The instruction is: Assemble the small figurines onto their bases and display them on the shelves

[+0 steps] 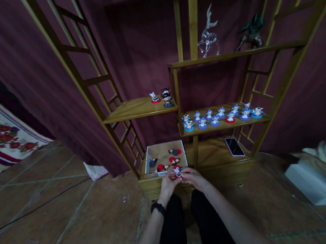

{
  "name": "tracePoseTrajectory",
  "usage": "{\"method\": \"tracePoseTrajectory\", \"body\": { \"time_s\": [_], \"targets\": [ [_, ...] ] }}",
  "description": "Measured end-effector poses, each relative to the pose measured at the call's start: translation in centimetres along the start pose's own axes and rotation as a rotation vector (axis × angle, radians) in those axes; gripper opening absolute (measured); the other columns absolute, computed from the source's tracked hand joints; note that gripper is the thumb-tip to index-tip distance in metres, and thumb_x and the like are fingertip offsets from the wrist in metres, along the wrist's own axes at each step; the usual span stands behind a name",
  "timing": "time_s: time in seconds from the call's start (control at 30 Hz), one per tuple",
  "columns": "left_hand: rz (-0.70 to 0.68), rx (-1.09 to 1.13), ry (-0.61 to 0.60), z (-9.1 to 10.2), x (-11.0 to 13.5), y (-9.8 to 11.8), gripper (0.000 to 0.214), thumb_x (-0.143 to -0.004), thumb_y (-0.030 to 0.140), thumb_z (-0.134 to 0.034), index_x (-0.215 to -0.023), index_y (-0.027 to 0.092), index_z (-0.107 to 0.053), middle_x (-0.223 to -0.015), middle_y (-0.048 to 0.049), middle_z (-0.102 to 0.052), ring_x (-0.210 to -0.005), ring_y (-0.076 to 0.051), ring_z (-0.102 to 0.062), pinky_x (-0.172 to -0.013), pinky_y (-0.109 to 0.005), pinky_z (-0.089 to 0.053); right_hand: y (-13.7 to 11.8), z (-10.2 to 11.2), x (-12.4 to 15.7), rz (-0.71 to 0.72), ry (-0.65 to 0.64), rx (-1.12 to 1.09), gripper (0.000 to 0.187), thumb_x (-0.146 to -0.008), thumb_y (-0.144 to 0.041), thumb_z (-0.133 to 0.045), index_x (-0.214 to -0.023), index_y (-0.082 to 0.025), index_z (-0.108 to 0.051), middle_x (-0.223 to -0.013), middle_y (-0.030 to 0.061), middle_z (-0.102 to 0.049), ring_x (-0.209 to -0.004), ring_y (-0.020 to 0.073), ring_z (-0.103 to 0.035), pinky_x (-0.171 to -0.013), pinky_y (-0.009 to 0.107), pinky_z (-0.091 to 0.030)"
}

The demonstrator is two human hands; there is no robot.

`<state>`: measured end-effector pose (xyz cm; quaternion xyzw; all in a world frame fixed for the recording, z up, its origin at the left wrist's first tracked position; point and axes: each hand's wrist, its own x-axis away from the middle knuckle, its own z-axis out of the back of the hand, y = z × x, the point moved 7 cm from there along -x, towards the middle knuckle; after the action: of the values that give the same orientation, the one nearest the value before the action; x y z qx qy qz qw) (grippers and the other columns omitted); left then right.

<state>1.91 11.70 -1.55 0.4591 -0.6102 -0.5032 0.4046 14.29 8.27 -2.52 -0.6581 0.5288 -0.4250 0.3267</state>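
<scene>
Between my two hands, just in front of an open box (184,152), is a small white figurine (177,172) with red at its base. My left hand (169,182) pinches it from the left side, and my right hand (193,176) grips it from the right. Inside the box lie several black-haired figurines (174,161) with red or dark bases. On the left shelf (131,108) above stand a white figurine (154,97) on a red base and dark-haired figurines (167,100).
Several purple, blue and white figurines (215,120) line the right shelf. A phone-like tablet (234,146) lies on the lowest board. Higher up stand a clear deer ornament (208,38) and a dark green sculpture (253,32). White boxes (315,183) lie on the floor at right.
</scene>
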Motion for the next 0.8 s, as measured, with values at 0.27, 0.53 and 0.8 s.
{"method": "tracePoseTrajectory", "body": {
  "time_s": [0.27,0.53,0.8],
  "targets": [
    [-0.054,-0.078,0.064,-0.1,0.7,1.3,0.038,-0.044,0.024,-0.081,-0.069,0.015,-0.054,-0.062,0.0032,-0.058,-0.059,-0.010,-0.054,-0.063,-0.024,-0.045,0.1,-0.1,-0.1,-0.021,0.007,-0.061,0.037,-0.056,-0.043,-0.075,-0.082,-0.020,-0.062,-0.077,0.0008,-0.065,-0.069,0.0135,-0.061,-0.075,0.033,-0.048],
    [-0.078,-0.199,0.046,-0.5,1.0,1.6,0.038,-0.047,0.028,-0.080,-0.070,0.015,-0.053,-0.063,0.0020,-0.058,-0.059,-0.010,-0.053,-0.060,-0.024,-0.043,0.4,0.1,-0.2,-0.040,0.001,-0.031,0.037,-0.058,-0.046,-0.074,-0.081,-0.020,-0.061,-0.077,0.0008,-0.066,-0.069,0.0134,-0.062,-0.073,0.032,-0.048],
    [-0.089,-0.233,0.048,-0.2,0.7,0.6,0.041,-0.043,0.028,-0.081,-0.070,0.015,-0.053,-0.063,0.0018,-0.059,-0.059,-0.010,-0.054,-0.059,-0.023,-0.042,0.6,0.2,-0.4,-0.036,-0.031,-0.050,0.038,-0.055,-0.043,-0.076,-0.079,-0.018,-0.063,-0.076,0.0014,-0.066,-0.068,0.0133,-0.062,-0.072,0.031,-0.049]
  ]
}}
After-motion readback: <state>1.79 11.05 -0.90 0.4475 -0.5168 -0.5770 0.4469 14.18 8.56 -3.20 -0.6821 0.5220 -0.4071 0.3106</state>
